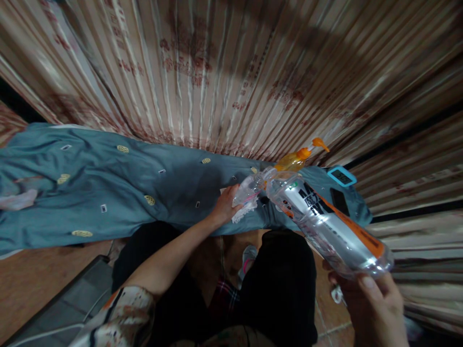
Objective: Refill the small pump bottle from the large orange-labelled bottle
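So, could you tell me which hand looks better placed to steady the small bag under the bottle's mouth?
Left: the left hand already touches the bag, while the right hand holds the tilted bottle.

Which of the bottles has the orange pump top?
The yellow-orange bottle lying on the blue cloth by the curtain; the clear labelled bottle in the right hand has none.

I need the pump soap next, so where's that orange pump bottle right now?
In the head view, the orange pump bottle stands at the right end of the blue cloth, against the curtain, just behind the tilted clear bottle.
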Demonstrator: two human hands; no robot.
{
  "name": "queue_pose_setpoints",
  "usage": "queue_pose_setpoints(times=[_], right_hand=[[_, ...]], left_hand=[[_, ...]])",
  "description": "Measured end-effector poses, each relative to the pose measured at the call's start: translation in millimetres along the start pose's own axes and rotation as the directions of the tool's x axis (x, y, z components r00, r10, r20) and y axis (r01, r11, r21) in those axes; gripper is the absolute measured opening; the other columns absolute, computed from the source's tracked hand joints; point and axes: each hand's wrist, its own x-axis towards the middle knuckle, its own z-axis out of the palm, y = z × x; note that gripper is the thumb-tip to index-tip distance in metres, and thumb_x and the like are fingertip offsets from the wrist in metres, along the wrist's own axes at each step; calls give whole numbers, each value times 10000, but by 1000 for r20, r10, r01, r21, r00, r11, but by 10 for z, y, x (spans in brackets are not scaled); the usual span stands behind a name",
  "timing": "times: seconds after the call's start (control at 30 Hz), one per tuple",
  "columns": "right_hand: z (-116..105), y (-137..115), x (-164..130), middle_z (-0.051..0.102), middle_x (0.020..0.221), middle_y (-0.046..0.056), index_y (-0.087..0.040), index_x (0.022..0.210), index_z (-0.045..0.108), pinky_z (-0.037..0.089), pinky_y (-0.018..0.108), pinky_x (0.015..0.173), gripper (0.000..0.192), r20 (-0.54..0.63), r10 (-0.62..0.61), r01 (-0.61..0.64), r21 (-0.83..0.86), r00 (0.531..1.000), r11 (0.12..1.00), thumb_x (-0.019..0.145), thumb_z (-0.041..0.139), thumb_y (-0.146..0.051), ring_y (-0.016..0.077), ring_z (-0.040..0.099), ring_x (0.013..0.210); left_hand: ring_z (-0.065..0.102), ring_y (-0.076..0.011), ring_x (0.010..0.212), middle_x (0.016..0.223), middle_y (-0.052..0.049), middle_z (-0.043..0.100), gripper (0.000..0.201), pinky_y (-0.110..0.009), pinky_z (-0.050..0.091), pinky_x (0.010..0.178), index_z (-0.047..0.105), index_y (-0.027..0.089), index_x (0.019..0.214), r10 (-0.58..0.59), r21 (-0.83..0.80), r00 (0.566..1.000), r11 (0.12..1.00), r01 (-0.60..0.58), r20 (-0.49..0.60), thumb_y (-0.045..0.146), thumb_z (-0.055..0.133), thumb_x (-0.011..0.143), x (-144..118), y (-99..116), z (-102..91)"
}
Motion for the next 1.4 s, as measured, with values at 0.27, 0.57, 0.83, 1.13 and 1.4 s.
queue_pose_setpoints(times=[0.27,0.57,0.83,1.13,1.4], right_hand=[[-32,35,-11,682,814,64,-200,1305,641,369,260,429,597,26,2,-1,-45,1000,999,759,780,-398,170,571,542],[-6,16,7,680,850,67,-195,1260,679,415,287,489,631,3,2,-1,-25,1000,1000,680,837,-389,182,587,588],[-17,21,-10,683,841,75,-200,1245,678,368,255,423,614,-15,33,-34,-20,999,999,689,830,-410,166,574,541],[5,-3,17,677,853,79,-194,1230,688,440,297,485,622,-14,13,-13,-29,1000,999,669,846,-412,187,600,586],[-44,37,-9,683,862,84,-202,1314,657,384,263,440,632,-6,3,-3,-29,1000,1000,734,803,-406,178,583,580]], left_hand=[[561,-313,1317,1401,-146,580,683,-496,470,1101,439,204,1403,-2,-10,1000,1000,2,3,203,760,800,-5,30,-27],[577,-315,1294,1370,-116,603,687,-490,487,1081,449,235,1414,-8,-4,1000,1000,8,-13,250,755,799,3,8,-14],[584,-316,1280,1359,-115,606,711,-484,492,1072,445,252,1421,-1,-11,1000,1000,1,-23,238,768,789,1,-7,-1],[581,-327,1287,1364,-147,597,684,-482,487,1084,453,197,1407,-16,-16,1000,1000,16,-7,243,759,798,0,18,-18],[581,-308,1287,1370,-116,601,673,-479,484,1087,440,236,1400,-10,-17,1000,1000,10,2,229,751,803,2,33,-27]])
